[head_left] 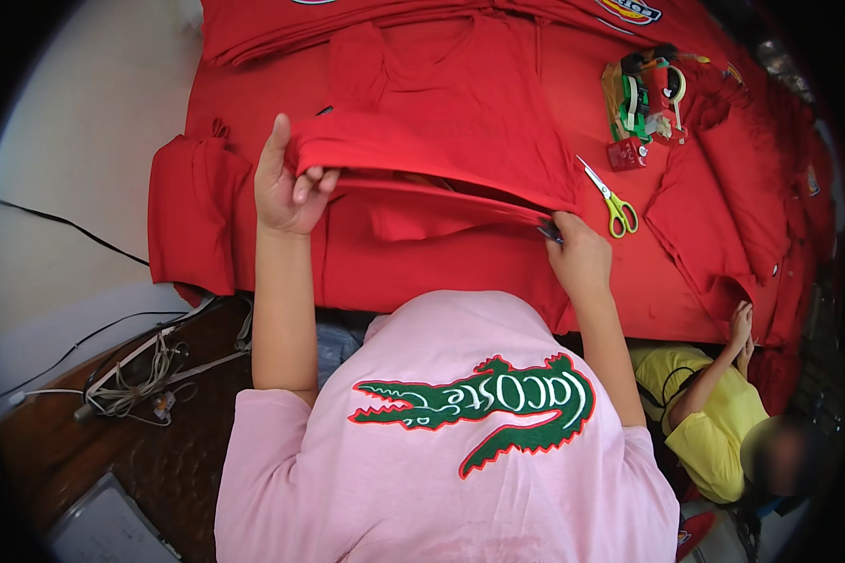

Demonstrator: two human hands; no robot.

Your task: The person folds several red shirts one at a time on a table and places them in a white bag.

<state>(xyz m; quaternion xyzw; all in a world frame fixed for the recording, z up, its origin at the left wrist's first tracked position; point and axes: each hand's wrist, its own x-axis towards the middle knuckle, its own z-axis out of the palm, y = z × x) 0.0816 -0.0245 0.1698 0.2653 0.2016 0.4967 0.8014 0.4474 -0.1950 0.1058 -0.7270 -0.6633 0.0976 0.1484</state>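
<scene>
A red sleeveless shirt point(441, 103) lies in front of me with its neckline away from me and its hem opening lifted toward me. My left hand point(293, 188) is at the hem's left end, fingers curled on the cloth, thumb pointing up. At the right end, my right hand point(582, 255) grips the hem. A small dark tool point(550, 231) pokes out of that hand; its kind is mostly hidden. Scissors with yellow-green handles point(620, 214) lie just beyond my right hand, blades toward the shirt.
A tape dispenser point(637, 103) and a small red box point(627, 154) stand at the back right. Folded red garments point(192, 216) lie at left, more point(723, 188) at right. A co-worker in yellow point(714, 413) handles red cloth. Tangled cables point(145, 371) lie low left.
</scene>
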